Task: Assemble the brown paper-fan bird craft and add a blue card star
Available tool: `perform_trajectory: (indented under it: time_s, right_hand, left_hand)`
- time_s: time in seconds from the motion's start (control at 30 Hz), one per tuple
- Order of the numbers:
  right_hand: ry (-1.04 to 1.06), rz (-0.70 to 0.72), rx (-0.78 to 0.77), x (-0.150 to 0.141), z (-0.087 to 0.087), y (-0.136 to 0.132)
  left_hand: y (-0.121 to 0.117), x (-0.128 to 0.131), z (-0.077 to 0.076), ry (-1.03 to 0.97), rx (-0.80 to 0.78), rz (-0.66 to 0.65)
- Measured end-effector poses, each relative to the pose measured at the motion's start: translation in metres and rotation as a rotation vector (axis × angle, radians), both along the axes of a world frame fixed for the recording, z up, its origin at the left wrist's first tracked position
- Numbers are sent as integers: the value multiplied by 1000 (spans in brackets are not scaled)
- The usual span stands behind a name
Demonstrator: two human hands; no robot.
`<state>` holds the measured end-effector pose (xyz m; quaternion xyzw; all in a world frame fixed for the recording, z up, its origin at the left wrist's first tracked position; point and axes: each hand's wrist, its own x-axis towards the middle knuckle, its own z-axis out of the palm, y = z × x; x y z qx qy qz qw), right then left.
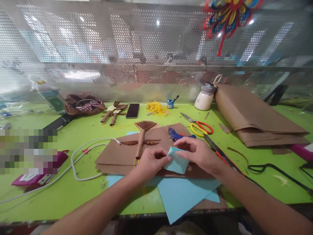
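Head view: right of centre, my left hand [153, 160] and right hand [201, 151] pinch a small, folded light-blue paper [178, 164] over a cluttered lime-green tabletop [56, 197]; a perforated silvery metal panel [146, 39] spans the upper frame.

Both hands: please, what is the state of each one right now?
Left hand: closed, pinching the left side of the folded blue paper.
Right hand: partly closed, holding the same paper's right side.

No readable texts, brands, numbers or signs; pale marking on the magenta box [37, 176] too blurred
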<state>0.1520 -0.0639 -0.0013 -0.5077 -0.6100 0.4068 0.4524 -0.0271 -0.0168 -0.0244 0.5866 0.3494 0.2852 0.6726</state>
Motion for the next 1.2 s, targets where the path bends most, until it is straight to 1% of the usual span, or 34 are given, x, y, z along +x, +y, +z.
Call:
perform_trajectory:
  time_s: [0.07,0.13,0.2,0.23,0.33,0.43,0.53,0.67,0.83,1.03,1.2]
  right_hand:
    - [-168,53,25,0,5,-2]
    - [-314,61,49,-2,9,-4]
    - [-381,38,89,-5,11,-5]
    - [-393,32,109,-6,12,-5]
    - [-384,27,119,-6,10,-5]
    - [-390,10,82,-4,6,-4]
    - [-380,27,81,-3,2,-3]
    - [-353,27,86,-1,-1,-2]
    - [-273,68,68,1,-5,0]
    - [-261,81,100,-1,-3,-1]
    - [-234,37,42,-2,-1,-3]
  left_hand:
    - [-3,2,-1,49,13,-56]
    - [-4,4,-3,82,95,-89]
    - [-4,5,-5,109,177,-106]
    - [-4,5,-6,117,186,-112]
    - [-3,5,-7,130,158,-114]
    - [-3,5,-7,129,177,-95]
    - [-4,6,-8,137,171,-99]
    - [-4,6,-7,133,81,-102]
    - [-4,4,-1,93,-50,-98]
    - [-3,2,4,77,-72,-125]
    - [-4,3,7,93,-182,-52]
